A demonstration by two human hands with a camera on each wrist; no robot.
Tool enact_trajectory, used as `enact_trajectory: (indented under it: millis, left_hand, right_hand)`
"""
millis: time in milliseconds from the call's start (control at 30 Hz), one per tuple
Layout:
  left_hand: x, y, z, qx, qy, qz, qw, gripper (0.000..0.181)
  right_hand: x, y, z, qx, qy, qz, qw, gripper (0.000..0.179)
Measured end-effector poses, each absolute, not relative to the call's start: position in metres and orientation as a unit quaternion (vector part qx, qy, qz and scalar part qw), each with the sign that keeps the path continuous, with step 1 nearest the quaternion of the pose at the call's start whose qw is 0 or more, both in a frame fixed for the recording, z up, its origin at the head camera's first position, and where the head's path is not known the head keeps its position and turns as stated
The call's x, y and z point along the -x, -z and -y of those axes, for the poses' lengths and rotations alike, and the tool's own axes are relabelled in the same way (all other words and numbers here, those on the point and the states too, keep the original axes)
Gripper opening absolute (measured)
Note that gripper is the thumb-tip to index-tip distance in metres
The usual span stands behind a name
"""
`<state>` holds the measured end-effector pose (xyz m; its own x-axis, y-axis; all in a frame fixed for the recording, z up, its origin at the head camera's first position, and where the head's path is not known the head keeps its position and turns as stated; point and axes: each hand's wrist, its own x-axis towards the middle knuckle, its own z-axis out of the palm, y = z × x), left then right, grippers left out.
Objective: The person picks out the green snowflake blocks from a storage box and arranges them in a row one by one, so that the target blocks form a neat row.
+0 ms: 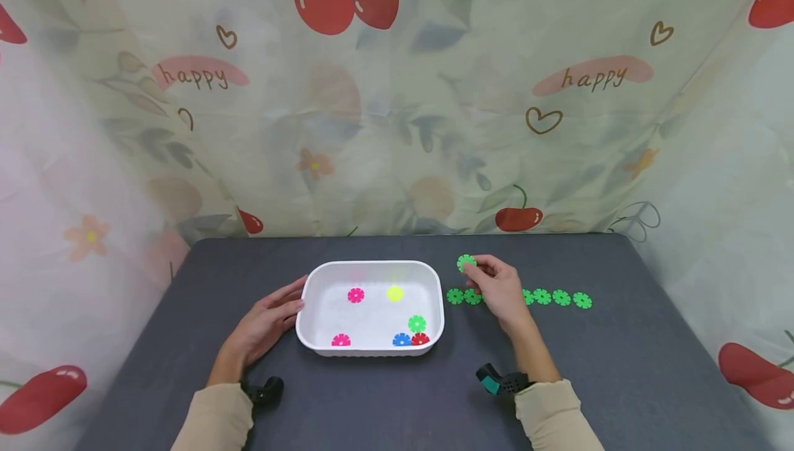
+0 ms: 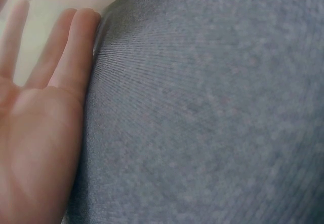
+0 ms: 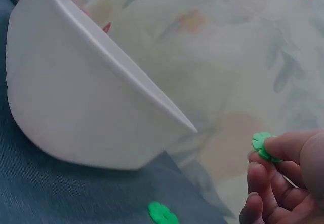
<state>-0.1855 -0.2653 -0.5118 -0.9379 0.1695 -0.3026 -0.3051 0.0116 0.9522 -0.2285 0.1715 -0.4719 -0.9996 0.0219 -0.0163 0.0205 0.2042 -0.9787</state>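
Observation:
Between thumb and fingertips my right hand (image 1: 501, 292) pinches a green notched disc (image 1: 466, 263), raised a little above the table. That same disc (image 3: 260, 144) shows at the fingertips in the right wrist view. Below the hand a row of green discs (image 1: 542, 296) runs sideways on the table, its middle hidden by the hand. My left hand (image 1: 265, 325) rests against the left side of a white tub (image 1: 370, 353), fingers fairly straight. In the tub lie pink (image 1: 355, 295), yellow (image 1: 395, 294), green (image 1: 417, 324), blue (image 1: 402, 339) and red discs (image 1: 420, 338).
The dark grey table (image 1: 372, 403) ends at a patterned curtain (image 1: 397, 127) behind, with more curtain on both sides. A thin cord (image 1: 639, 220) loops at the table's back right corner. Each wrist wears a dark strap device (image 1: 505, 381).

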Motion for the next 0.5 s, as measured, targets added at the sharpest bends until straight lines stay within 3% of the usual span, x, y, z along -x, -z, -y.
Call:
enact_trajectory:
  millis: [500]
  left_hand:
    - [0.184, 0.509, 0.265, 0.052, -0.701, -0.691, 0.171, 0.068]
  right_hand:
    - [0.224, 0.480, -0.215, 0.029, -0.612, 0.790, -0.008, 0.044]
